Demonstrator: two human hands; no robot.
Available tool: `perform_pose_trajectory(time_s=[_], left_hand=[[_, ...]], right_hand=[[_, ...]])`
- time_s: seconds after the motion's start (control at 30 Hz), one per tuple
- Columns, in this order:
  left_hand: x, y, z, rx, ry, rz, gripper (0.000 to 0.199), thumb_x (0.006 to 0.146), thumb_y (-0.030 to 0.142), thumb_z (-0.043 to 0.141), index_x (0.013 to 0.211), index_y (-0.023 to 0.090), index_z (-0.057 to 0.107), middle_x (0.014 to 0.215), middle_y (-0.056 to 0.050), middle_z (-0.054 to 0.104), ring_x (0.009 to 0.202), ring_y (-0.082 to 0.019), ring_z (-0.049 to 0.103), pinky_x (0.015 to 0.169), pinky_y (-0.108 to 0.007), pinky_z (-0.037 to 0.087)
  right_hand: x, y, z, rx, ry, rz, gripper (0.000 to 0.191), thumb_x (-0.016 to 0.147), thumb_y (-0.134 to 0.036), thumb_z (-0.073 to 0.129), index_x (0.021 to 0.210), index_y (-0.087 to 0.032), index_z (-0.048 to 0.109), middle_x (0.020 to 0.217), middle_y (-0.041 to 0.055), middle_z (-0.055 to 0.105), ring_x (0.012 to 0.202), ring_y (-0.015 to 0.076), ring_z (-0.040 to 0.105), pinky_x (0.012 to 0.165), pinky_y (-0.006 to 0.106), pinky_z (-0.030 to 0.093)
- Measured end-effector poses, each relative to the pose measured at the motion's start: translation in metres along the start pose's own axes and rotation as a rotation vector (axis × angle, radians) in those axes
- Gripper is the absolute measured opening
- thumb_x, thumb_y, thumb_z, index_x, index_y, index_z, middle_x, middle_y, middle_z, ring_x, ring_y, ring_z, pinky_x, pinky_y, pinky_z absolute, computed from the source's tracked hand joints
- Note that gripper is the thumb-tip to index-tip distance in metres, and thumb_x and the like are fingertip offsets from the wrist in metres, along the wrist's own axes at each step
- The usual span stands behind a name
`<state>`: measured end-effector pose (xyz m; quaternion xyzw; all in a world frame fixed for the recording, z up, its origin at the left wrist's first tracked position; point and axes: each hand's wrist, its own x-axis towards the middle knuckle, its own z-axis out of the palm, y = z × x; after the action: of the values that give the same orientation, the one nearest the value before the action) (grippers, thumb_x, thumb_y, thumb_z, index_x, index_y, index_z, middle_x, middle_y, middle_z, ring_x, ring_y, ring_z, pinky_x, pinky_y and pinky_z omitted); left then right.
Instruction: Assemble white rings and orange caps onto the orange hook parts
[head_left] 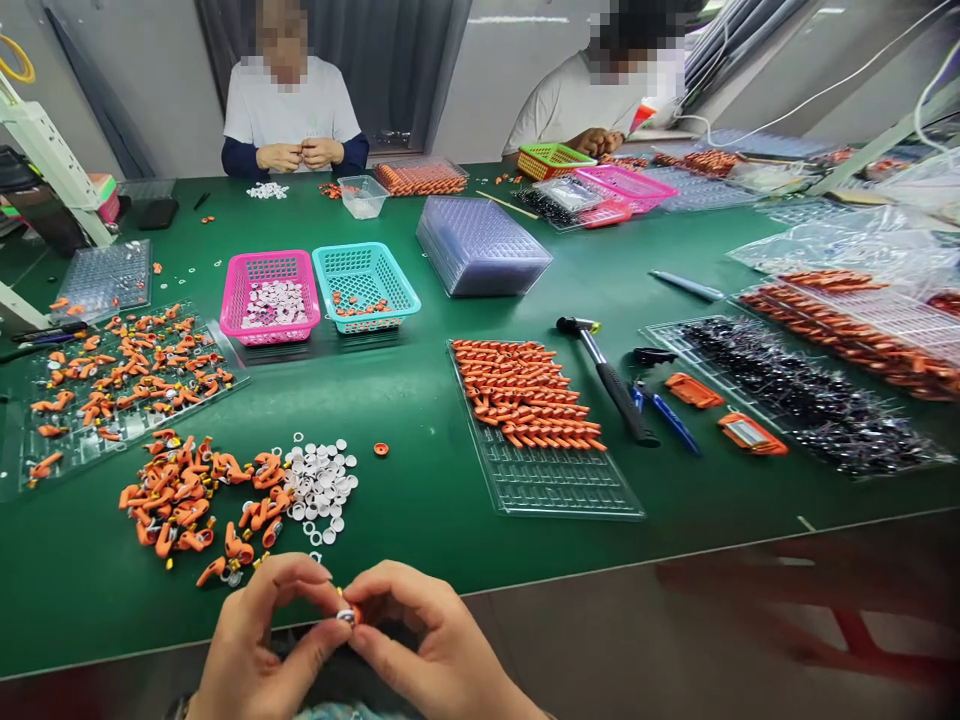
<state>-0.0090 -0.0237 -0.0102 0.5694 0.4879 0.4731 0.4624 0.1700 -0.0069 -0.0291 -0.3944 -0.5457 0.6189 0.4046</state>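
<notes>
1. The left hand and right hand meet at the near table edge, fingertips pinched together on 1 small orange part; both grips are clamped on it from opposite sides, likely to steady so tiny a piece.
2. The part sits between the 2 thumbs, just off the green table, close to the body where it can be seen well.
3. Just ahead of the hands lie a loose orange pile and white rings, touching each other, within easy reach.
4. A clear tray to the right carries orange pieces in neat rows.
5. A hammer lies beside that tray.
6. 2 other people work at the far side; pink and teal baskets stand between.
</notes>
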Motion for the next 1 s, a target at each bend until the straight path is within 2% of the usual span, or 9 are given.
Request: perform_pose_trajectory(time_s=[0.1,0.17,0.23,0.3,0.4,0.6,0.8,1.0], left_hand=[[0.0,0.003,-0.002,-0.132,0.055,-0.115,0.028,0.082,0.041,0.075,0.106,0.03,0.065,0.085,0.002,0.073,0.083,-0.016,0.069,0.079,-0.019,0.054],[0.004,0.003,-0.006,-0.128,0.071,-0.192,0.024,0.081,0.041,0.076,0.101,0.029,0.069,0.086,0.001,0.073,0.082,-0.016,0.068,0.076,-0.018,0.054],[0.01,0.002,-0.009,-0.106,0.012,-0.262,0.018,0.081,0.038,0.076,0.096,0.028,0.072,0.085,0.001,0.072,0.08,-0.015,0.068,0.072,-0.016,0.054],[0.016,0.001,-0.011,-0.11,-0.1,-0.296,0.017,0.083,0.039,0.073,0.094,0.026,0.075,0.086,0.0,0.072,0.079,-0.016,0.068,0.07,-0.017,0.054],[0.019,0.0,-0.01,-0.119,-0.19,-0.292,0.017,0.086,0.039,0.07,0.092,0.024,0.076,0.084,-0.001,0.07,0.075,-0.015,0.066,0.067,-0.018,0.052],[0.017,0.003,-0.007,-0.072,-0.183,-0.276,0.014,0.086,0.034,0.069,0.082,0.021,0.071,0.076,0.0,0.066,0.069,-0.014,0.063,0.064,-0.02,0.05],[0.017,0.012,-0.005,0.139,-0.17,-0.099,0.008,0.088,0.028,0.063,0.085,0.023,0.07,0.079,-0.001,0.067,0.073,-0.016,0.065,0.067,-0.022,0.052],[0.016,0.009,-0.005,0.275,-0.152,0.03,0.005,0.086,0.022,0.066,0.083,0.024,0.068,0.077,0.001,0.068,0.072,-0.014,0.065,0.066,-0.02,0.052]], right_hand=[[0.0,0.001,0.002,0.317,-0.006,0.083,0.015,0.082,-0.026,0.075,0.094,-0.018,0.072,0.084,0.0049,0.074,0.076,0.0143,0.068,0.072,0.023,0.053],[0.001,0.002,0.003,0.529,-0.037,0.133,0.016,0.081,-0.028,0.079,0.094,-0.019,0.073,0.083,0.0031,0.076,0.075,0.0118,0.069,0.074,0.021,0.053],[0.002,0.005,0.004,0.67,-0.067,0.164,0.018,0.079,-0.027,0.081,0.094,-0.019,0.074,0.081,0.0023,0.077,0.073,0.0103,0.07,0.073,0.021,0.053],[0.004,0.009,0.006,0.741,-0.081,0.181,0.02,0.078,-0.027,0.083,0.094,-0.018,0.074,0.08,0.0025,0.077,0.072,0.0098,0.07,0.072,0.02,0.054],[0.004,0.013,0.008,0.758,-0.076,0.188,0.021,0.078,-0.027,0.083,0.093,-0.016,0.074,0.079,0.0027,0.076,0.071,0.0093,0.069,0.07,0.02,0.053],[0.002,0.012,0.009,0.702,-0.067,0.197,0.023,0.079,-0.032,0.082,0.089,-0.015,0.07,0.074,0.0012,0.071,0.068,0.008,0.065,0.068,0.019,0.049],[0.004,0.006,0.009,0.604,-0.025,0.208,0.033,0.077,-0.042,0.081,0.088,-0.015,0.065,0.07,-0.0005,0.065,0.064,0.008,0.058,0.065,0.019,0.043],[0.004,0.001,0.006,0.469,-0.021,0.198,0.036,0.079,-0.048,0.076,0.086,-0.016,0.061,0.072,-0.0014,0.057,0.065,0.0098,0.05,0.064,0.022,0.041]])
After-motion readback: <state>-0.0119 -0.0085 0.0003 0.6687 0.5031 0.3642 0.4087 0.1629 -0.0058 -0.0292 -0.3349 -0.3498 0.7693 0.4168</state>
